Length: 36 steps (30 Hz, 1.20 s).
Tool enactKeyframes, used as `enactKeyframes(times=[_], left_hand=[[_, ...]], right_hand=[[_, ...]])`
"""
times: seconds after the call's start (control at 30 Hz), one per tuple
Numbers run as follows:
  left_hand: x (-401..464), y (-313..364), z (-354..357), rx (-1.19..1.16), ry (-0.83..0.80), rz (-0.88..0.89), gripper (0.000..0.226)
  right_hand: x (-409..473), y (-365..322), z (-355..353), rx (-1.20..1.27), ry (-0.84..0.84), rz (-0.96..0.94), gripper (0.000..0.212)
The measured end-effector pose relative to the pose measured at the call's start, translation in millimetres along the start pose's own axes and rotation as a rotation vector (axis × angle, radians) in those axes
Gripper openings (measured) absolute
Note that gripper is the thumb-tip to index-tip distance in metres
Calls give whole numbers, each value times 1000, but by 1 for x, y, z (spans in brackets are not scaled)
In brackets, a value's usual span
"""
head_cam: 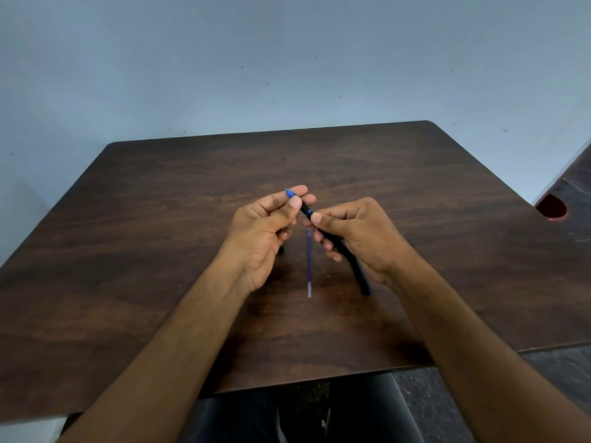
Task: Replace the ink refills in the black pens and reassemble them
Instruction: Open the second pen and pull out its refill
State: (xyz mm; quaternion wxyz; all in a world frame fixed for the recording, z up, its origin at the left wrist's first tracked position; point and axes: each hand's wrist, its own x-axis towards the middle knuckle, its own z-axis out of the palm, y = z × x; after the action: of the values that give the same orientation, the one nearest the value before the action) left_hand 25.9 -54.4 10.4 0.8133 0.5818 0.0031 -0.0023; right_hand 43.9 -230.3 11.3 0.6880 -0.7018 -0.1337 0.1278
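Nearest the camera: dark trousers (243, 420) of the seated person, showing below the near edge of the counter (128, 282), with a speckled dark floor (431, 407) to the right.

Counter: dark brown wood grain, rounded far corners, filling the middle of the view. Two bare forearms reach across it from the near edge.

Loose refill (309, 263): a thin tube with blue ink, clear at its near end, lying flat on the counter between the two hands, running nearly straight away from the viewer. Neither hand touches it.

Right hand (358, 238): fingers curled and closed round a black pen (339, 243), thumb pressed on the barrel near its upper end. The barrel slants down and to the right, and its lower end pokes out below the palm, close above the counter.

Left hand (262, 228): thumb and fingertips pinched on the upper end of the same pen, where a blue tip section (289, 193) with a fine point sticks out beyond the fingers. A small dark object (281, 250) shows just under this hand; what it is cannot be told.

Far right: a second dark surface with a red-rimmed round cutout (551, 207).

Farthest: a pale blue-grey wall (287, 59) with scattered small marks.
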Motion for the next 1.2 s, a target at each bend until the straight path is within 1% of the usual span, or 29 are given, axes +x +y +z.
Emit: enactKeyframes(times=[0.1, 0.23, 0.4, 0.5, 0.53, 0.6, 0.7, 0.9, 0.97, 1.1, 1.2], left_hand=[[2, 0, 1, 23, 117, -16, 29], [6, -2, 3, -16, 171, -35, 41], [7, -2, 4, 4, 124, -50, 37], [4, -1, 0, 18, 18, -53, 43], [3, 0, -2, 21, -20, -48, 42], [1, 0, -4, 31, -53, -26, 32], [1, 1, -4, 58, 6, 16, 25], [3, -1, 1, 32, 157, 22, 41], [4, -3, 2, 24, 199, 30, 42], [5, -5, 4, 22, 242, 34, 41], [5, -5, 4, 37, 233, 18, 39]], right_hand=[[0, 0, 2, 15, 7, -4, 19], [-1, 1, 5, 27, 26, -20, 19], [1, 2, 4, 41, 54, -48, 21], [2, 3, 2, 39, 70, -62, 19], [2, 3, 1, 36, 76, -62, 19], [3, 4, -1, 30, 86, -53, 18], [3, 5, 0, 35, 81, -44, 18], [1, 3, 0, 48, 57, -48, 20], [1, 2, -1, 51, 48, -44, 21], [2, 0, -2, 48, 37, -42, 21], [3, 1, -3, 41, 38, -44, 21]])
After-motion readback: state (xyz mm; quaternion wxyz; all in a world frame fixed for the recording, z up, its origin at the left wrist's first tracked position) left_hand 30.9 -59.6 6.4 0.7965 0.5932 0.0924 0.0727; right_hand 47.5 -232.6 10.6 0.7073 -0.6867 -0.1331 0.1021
